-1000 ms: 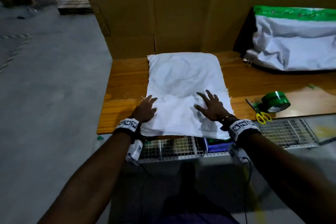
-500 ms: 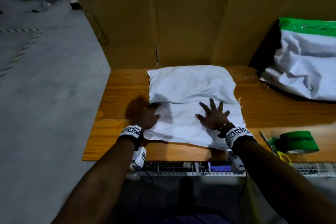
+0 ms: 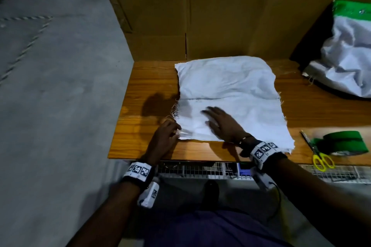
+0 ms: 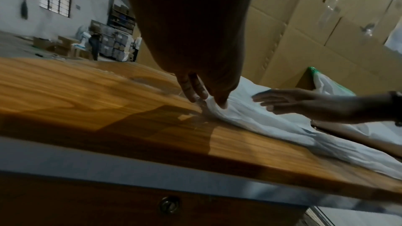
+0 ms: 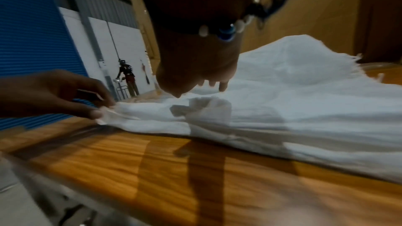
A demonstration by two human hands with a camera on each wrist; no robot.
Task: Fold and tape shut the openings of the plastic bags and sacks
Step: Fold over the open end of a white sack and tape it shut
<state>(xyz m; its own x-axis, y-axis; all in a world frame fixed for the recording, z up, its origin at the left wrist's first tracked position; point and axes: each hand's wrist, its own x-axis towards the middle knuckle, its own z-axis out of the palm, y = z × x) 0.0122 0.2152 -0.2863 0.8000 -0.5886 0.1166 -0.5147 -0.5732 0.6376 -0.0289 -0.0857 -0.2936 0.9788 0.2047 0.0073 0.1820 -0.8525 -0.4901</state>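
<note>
A wooden table with an orange-brown grained top (image 3: 144, 94) is carrying the white woven plastic sack (image 3: 230, 86), which is lying flat in the middle of it, its filled far end bulging towards the cardboard wall. A second white sack with a green taped top (image 3: 349, 50) is leaning at the far right. The near flap of the white woven sack is lying folded over, its frayed edge now sitting on top of the bag along a straight line; a second ago that flap was still hanging over the table's near edge, so the fold is judged made and only needing to be held and taped. The right hand (image 3: 222, 124) is pressing flat on the folded flap, fingers spread and straight, having slid left from the middle. The left hand (image 3: 164, 136) is pinching the flap's near left corner between thumb and fingertips. The roll of green tape (image 3: 343, 142) and the yellow-handled scissors (image 3: 319, 156) are waiting untouched, well right of the fold.
</note>
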